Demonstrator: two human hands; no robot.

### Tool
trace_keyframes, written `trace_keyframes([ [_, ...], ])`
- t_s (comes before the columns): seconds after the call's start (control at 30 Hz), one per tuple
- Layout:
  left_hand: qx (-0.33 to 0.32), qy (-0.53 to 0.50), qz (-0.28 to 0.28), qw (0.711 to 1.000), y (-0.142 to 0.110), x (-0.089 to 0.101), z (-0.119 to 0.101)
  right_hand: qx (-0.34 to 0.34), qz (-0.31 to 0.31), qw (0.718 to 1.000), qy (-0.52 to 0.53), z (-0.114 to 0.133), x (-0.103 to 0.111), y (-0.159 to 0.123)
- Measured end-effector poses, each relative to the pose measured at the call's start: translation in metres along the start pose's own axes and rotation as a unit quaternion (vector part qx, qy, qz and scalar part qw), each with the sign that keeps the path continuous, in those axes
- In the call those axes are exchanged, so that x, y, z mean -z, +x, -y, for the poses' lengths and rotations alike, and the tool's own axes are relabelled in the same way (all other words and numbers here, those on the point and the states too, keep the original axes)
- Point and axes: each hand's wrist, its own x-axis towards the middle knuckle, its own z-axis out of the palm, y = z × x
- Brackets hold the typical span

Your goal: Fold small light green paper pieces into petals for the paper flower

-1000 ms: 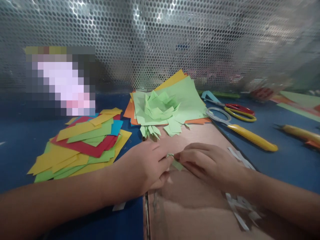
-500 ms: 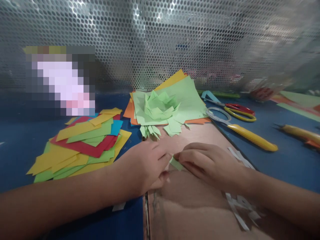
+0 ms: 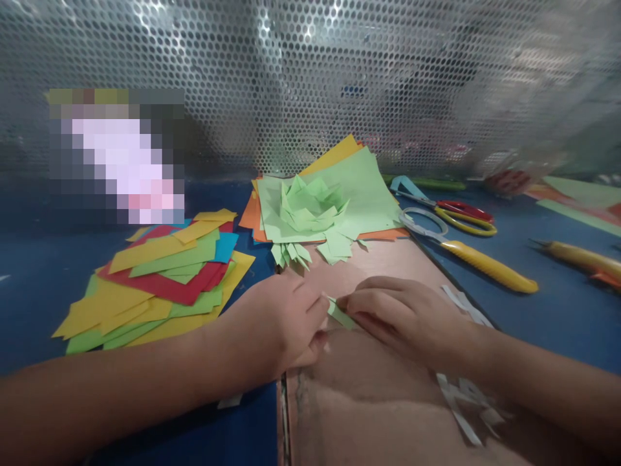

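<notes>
A small piece of light green paper (image 3: 342, 316) lies low over the brown board (image 3: 349, 421), between my two hands. My left hand (image 3: 291, 320) is closed at the paper's left end, its fingertips pinched together. From the other side my right hand (image 3: 398, 307) grips the paper with thumb and fingers, knuckles up. Much of the paper is hidden by the fingers. Beyond the hands, a folded green paper bowl shape with pointed edges (image 3: 313, 207) rests on a green sheet (image 3: 373, 194). Small folded green pieces (image 3: 334, 248) lie just in front of it.
Left is a heap of coloured paper pieces (image 3: 179, 272) on the blue table (image 3: 29, 259). To the right lie scissors (image 3: 466, 217), a yellow-handled tool with a ring (image 3: 490, 265) and a pointed yellow tool (image 3: 577, 255). White strips (image 3: 460, 414) sit near my right forearm. A perforated metal screen (image 3: 310, 84) stands behind.
Both hands stay almost in place around the green paper, with only a slight shift of the fingers. Everything else looks the same.
</notes>
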Motion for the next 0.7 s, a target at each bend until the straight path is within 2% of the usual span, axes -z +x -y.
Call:
trace_keyframes([
  [0.23, -0.016, -0.013, 0.015, 1.0, 0.0033, -0.0017, 0.001, -0.037, -0.004, 0.999, 0.021, 0.0022, 0.0006, 0.0008],
  [0.43, -0.015, -0.01, 0.029, 0.999, 0.0027, -0.0022, 0.0009, -0.005, -0.007, 1.0, 0.003, 0.0014, 0.0, -0.0001],
  [0.57, -0.026, 0.001, 0.014, 1.0, 0.0027, -0.0037, -0.0001, -0.015, -0.003, 1.0, 0.011, 0.0012, -0.0002, 0.0003],
  [0.7, -0.019, -0.009, 0.02, 1.0, 0.0038, -0.0037, -0.0002, 0.027, -0.008, 1.0, 0.001, -0.0006, -0.0026, 0.0001],
])
